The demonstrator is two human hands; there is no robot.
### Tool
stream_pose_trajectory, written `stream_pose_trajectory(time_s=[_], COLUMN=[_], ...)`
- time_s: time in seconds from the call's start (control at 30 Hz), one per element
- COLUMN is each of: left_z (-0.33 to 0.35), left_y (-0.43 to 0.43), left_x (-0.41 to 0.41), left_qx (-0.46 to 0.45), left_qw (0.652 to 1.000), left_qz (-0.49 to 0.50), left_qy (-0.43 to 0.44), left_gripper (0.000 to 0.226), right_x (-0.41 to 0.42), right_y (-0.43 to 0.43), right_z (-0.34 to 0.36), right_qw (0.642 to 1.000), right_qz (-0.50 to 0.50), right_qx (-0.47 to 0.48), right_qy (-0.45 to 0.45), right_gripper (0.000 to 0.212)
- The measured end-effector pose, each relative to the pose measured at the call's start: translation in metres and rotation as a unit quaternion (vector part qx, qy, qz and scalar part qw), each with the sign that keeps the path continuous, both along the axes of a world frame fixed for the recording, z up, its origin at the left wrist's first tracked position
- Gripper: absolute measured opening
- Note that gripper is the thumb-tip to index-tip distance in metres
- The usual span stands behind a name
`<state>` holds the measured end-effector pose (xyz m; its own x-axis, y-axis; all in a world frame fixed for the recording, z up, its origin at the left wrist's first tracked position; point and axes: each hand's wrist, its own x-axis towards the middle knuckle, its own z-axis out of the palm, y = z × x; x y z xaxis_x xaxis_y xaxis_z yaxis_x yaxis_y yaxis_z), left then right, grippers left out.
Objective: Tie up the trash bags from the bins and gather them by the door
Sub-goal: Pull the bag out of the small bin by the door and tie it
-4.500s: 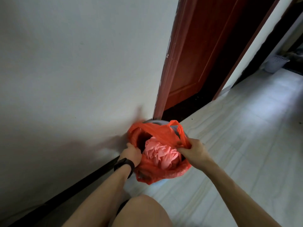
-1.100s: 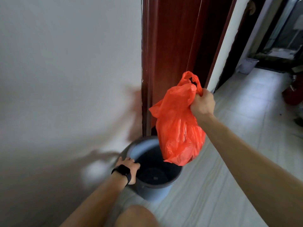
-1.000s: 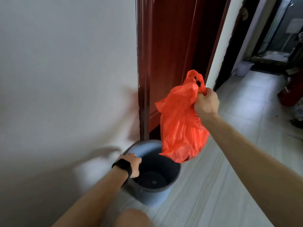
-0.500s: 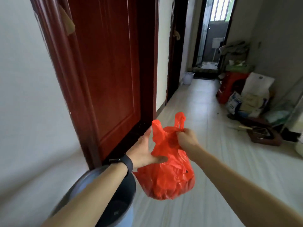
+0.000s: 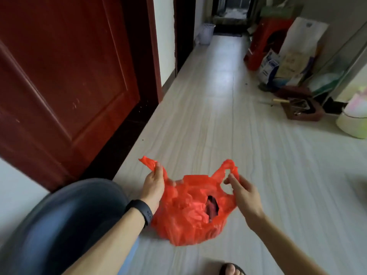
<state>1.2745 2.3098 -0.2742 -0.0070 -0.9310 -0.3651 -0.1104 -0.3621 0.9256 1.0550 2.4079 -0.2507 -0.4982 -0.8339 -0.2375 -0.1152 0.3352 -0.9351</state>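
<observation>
An orange plastic trash bag (image 5: pixel 188 215) sits low over the pale floor in front of me, its mouth open with crumpled waste inside. My left hand (image 5: pixel 154 185), with a black band on the wrist, grips the bag's left handle loop. My right hand (image 5: pixel 243 190) pinches the right handle loop between thumb and fingers. The two loops are pulled apart and stand up. The grey-blue bin (image 5: pixel 65 225) is at my lower left, beside the bag.
A dark red door (image 5: pixel 65 72) and its frame fill the left. The hallway floor (image 5: pixel 218 96) runs ahead to a white basket (image 5: pixel 206 33). Red stool, sacks, a brown box and a pale bucket (image 5: pixel 355 120) line the right wall. My sandalled foot (image 5: pixel 231 269) shows at the bottom.
The bag came out of the bin in my right hand, then dropped low toward the floor. My left hand left the bin rim and took one handle; the handles are now spread apart.
</observation>
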Motion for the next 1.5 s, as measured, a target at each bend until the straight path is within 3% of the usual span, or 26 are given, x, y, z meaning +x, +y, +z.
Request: stream_pose_trajectory(time_s=[0.07, 0.13, 0.27, 0.37, 0.43, 0.5, 0.57, 0.67, 0.8, 0.87, 0.93, 0.97, 1.0, 1.07, 1.17, 1.23, 1.3, 1.4, 1.5], left_z=[-0.015, -0.021, -0.031, -0.016, -0.013, -0.017, -0.024, -0.038, -0.033, -0.028, -0.022, -0.020, -0.018, -0.016, -0.022, -0.030, -0.046, -0.075, -0.098], left_y=[0.001, 0.001, 0.002, 0.005, 0.001, -0.005, -0.008, -0.011, -0.014, -0.018, -0.022, -0.024, -0.025, -0.033, -0.046, -0.045, -0.037, -0.032, -0.031], left_x=[-0.005, -0.011, -0.013, -0.029, -0.044, -0.058, -0.069, -0.077, -0.069, -0.061, -0.058, -0.058, -0.058, -0.058, -0.049, -0.038, -0.029, -0.024, -0.028], left_qx=[0.032, 0.033, -0.029, -0.098, -0.127, -0.128, -0.129, -0.113, -0.016, 0.021, 0.040, 0.046, 0.050, 0.024, -0.030, -0.051, -0.047, -0.024, -0.101], left_qw=[0.998, 0.998, 0.991, 0.957, 0.916, 0.889, 0.876, 0.896, 0.943, 0.946, 0.939, 0.936, 0.937, 0.961, 0.998, 0.994, 0.998, 0.985, 0.948], left_qz=[0.044, 0.024, -0.128, -0.271, -0.371, -0.410, -0.410, -0.358, -0.322, -0.323, -0.342, -0.349, -0.345, -0.273, -0.005, 0.067, 0.013, -0.158, -0.251], left_qy=[0.041, 0.053, -0.030, -0.047, -0.085, -0.159, -0.220, -0.237, -0.082, -0.029, -0.003, 0.012, 0.027, 0.036, 0.060, 0.063, 0.026, -0.067, -0.166], left_gripper=[0.055, 0.049, 0.079, 0.088, 0.074, 0.038, 0.033, 0.039, 0.039, 0.026, 0.010, 0.007, 0.008, 0.010, 0.043, 0.067, 0.076, 0.070, 0.062], right_x=[-0.006, -0.006, 0.008, 0.022, 0.024, 0.021, 0.015, -0.002, -0.037, -0.045, -0.035, -0.028, -0.019, -0.002, 0.009, 0.004, -0.003, -0.008, -0.006], right_y=[-0.002, -0.007, -0.029, -0.044, -0.053, -0.061, -0.066, -0.070, -0.058, -0.047, -0.039, -0.038, -0.038, -0.037, -0.039, -0.039, -0.040, -0.040, -0.042], right_z=[-0.012, -0.016, -0.011, -0.007, -0.003, -0.002, 0.000, -0.003, -0.029, -0.054, -0.080, -0.093, -0.103, -0.110, -0.113, -0.120, -0.124, -0.121, -0.115], right_qw=[0.997, 0.991, 0.980, 0.982, 0.987, 0.990, 0.991, 0.988, 0.973, 0.976, 0.930, 0.900, 0.883, 0.902, 0.969, 0.989, 0.995, 0.985, 0.982], right_qz=[-0.032, -0.014, 0.010, 0.006, 0.041, 0.064, 0.087, 0.124, 0.066, 0.175, 0.357, 0.391, 0.385, 0.300, 0.111, 0.003, -0.034, -0.031, -0.028], right_qx=[-0.067, -0.130, -0.162, -0.115, -0.096, -0.091, -0.083, -0.076, -0.128, -0.080, 0.010, 0.003, -0.046, -0.102, -0.029, 0.057, 0.087, 0.073, 0.072], right_qy=[0.029, 0.030, -0.117, -0.148, -0.122, -0.089, -0.067, -0.044, -0.179, -0.104, 0.086, 0.191, 0.266, 0.294, 0.217, 0.133, 0.018, -0.154, -0.174], right_gripper=[0.034, 0.036, 0.037, 0.031, 0.032, 0.032, 0.030, 0.027, 0.024, 0.045, 0.084, 0.081, 0.062, 0.029, 0.040, 0.038, 0.027, 0.014, 0.015])
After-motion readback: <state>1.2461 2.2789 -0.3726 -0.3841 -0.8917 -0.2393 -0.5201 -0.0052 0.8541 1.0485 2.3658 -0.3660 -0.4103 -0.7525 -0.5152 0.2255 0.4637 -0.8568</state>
